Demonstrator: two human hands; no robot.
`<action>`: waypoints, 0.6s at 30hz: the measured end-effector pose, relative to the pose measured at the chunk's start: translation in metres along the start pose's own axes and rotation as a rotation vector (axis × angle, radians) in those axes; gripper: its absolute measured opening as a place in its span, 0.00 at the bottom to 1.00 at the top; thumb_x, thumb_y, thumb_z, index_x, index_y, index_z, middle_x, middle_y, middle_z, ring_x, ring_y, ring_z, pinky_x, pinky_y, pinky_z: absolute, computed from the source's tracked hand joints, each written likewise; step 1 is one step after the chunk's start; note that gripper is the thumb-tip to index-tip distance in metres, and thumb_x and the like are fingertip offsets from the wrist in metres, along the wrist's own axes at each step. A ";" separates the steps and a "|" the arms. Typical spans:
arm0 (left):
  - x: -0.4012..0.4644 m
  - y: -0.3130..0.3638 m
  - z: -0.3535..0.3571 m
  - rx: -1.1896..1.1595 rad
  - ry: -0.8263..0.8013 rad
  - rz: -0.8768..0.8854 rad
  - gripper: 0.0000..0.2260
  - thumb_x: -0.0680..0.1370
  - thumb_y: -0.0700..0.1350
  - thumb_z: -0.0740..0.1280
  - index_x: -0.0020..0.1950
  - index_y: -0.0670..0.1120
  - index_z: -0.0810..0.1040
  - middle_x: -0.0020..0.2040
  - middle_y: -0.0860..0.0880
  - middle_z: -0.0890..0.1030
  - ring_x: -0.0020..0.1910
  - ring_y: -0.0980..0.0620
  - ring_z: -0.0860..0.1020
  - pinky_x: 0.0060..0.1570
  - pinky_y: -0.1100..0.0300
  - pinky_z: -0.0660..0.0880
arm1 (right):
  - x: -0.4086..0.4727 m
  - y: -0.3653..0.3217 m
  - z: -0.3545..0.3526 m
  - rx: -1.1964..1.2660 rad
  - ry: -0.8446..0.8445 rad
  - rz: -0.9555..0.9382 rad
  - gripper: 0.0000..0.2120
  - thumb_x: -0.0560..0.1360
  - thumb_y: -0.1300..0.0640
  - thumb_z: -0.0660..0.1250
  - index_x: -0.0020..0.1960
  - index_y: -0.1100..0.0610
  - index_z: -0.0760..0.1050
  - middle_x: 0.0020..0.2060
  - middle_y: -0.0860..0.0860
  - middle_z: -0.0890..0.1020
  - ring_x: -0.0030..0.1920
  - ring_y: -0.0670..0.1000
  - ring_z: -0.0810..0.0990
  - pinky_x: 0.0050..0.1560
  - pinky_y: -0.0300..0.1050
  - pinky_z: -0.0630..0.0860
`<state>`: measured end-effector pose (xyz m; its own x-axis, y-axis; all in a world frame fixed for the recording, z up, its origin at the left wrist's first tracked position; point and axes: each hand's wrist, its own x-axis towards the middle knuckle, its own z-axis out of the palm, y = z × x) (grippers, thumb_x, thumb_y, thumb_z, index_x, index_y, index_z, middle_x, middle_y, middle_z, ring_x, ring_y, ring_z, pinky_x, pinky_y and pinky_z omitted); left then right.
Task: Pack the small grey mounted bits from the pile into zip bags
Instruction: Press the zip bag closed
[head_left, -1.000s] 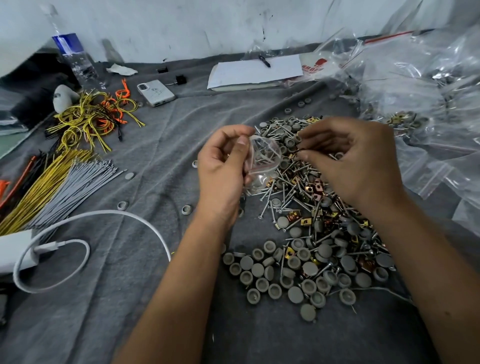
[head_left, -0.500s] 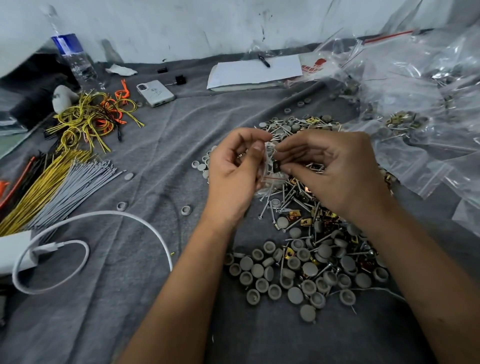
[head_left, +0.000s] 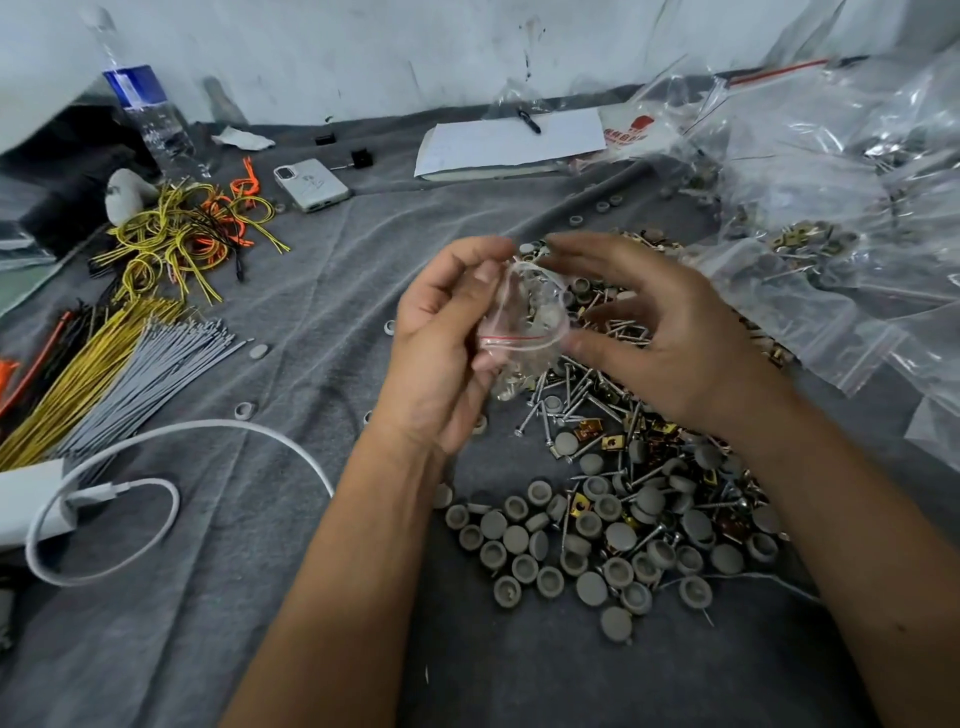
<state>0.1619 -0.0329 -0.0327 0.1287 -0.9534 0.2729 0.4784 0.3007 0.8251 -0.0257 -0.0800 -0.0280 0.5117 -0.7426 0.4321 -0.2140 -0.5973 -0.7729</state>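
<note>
— Where's the bag sitting for you?

— Your left hand (head_left: 441, 343) grips the small zip bag (head_left: 524, 327), thumb and curled fingers (head_left: 485, 273) pinching its left edge, so it hangs above the pile of grey mounted bits (head_left: 613, 535). The bag's red seal line runs roughly left to right, and a few bits already show through the plastic.

— And my right?

— Your right hand (head_left: 670, 338) is spread and relaxed just beside the bag's right side, holding nothing as far as you can see. Whether its thumb touches the plastic is blurred; I can't tell.

— So what does the next pick turn on?

— The pile lies below and toward the near edge of the cloth-covered counter (head_left: 270, 649), under your right forearm. Your right hand is the nearer one, so I'd judge it goes down and back toward you while the left keeps the mouth facing right. The loose screws (head_left: 571, 395) tangled among the bits could snag a pick.
</note>
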 end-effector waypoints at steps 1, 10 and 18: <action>0.000 0.003 -0.001 -0.073 -0.025 -0.027 0.09 0.81 0.36 0.63 0.52 0.45 0.82 0.40 0.49 0.81 0.36 0.54 0.77 0.35 0.64 0.78 | 0.000 -0.002 0.003 0.051 -0.045 0.006 0.29 0.72 0.50 0.76 0.72 0.46 0.73 0.66 0.38 0.79 0.68 0.38 0.76 0.66 0.48 0.77; -0.002 -0.001 0.010 -0.040 0.099 -0.129 0.21 0.81 0.49 0.63 0.68 0.36 0.73 0.59 0.37 0.80 0.49 0.47 0.83 0.45 0.56 0.83 | 0.000 -0.003 0.006 0.358 0.256 0.037 0.05 0.74 0.59 0.76 0.48 0.51 0.85 0.40 0.51 0.87 0.37 0.51 0.86 0.38 0.42 0.83; -0.004 -0.020 0.008 0.344 -0.092 -0.285 0.20 0.78 0.55 0.68 0.66 0.46 0.78 0.56 0.44 0.85 0.59 0.40 0.83 0.57 0.39 0.80 | 0.001 -0.002 0.005 0.369 0.433 0.156 0.07 0.80 0.57 0.71 0.45 0.48 0.80 0.37 0.49 0.86 0.33 0.48 0.83 0.31 0.44 0.80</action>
<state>0.1451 -0.0347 -0.0469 -0.0516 -0.9978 0.0412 0.1648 0.0322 0.9858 -0.0208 -0.0786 -0.0283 0.0948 -0.9156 0.3908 0.0841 -0.3838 -0.9196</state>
